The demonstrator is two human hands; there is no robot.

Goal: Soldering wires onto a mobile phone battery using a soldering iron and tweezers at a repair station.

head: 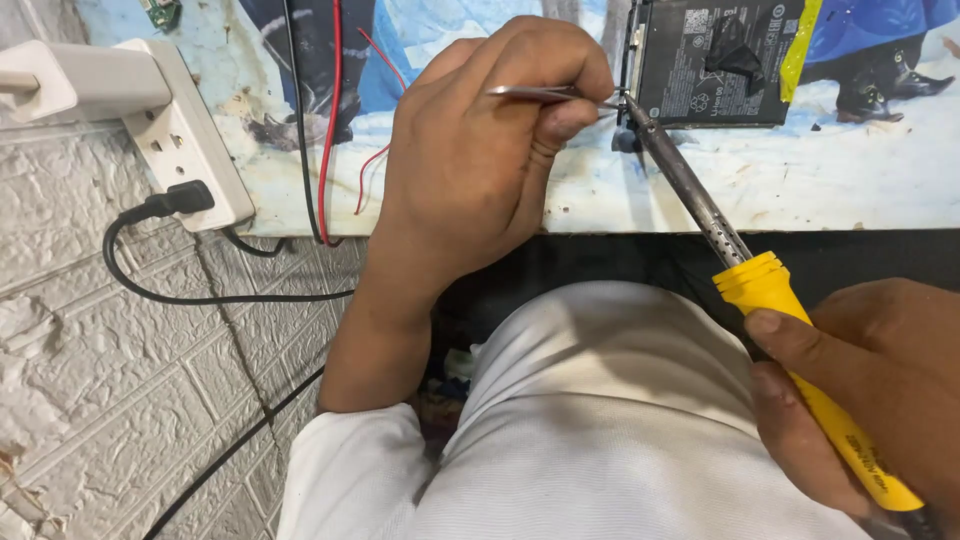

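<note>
Soldering at the black battery's [712,62] corner, near the tabletop's [800,180] front edge.
Left hand [480,160] pinches tweezers [545,94]; right hand [880,390] grips the yellow-handled soldering iron [760,290]. Best to steady both, touching the joint briefly.

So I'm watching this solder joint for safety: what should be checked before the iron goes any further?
1. Soldering iron gripped by its yellow handle in the right hand: ok.
2. Tweezers pinched in the left hand, tips at the joint: ok.
3. Iron tip at the corner of the black battery: not ok, heat close to it.
4. Red wire away from the tip: ok.
5. Iron hot: cannot tell.
</note>
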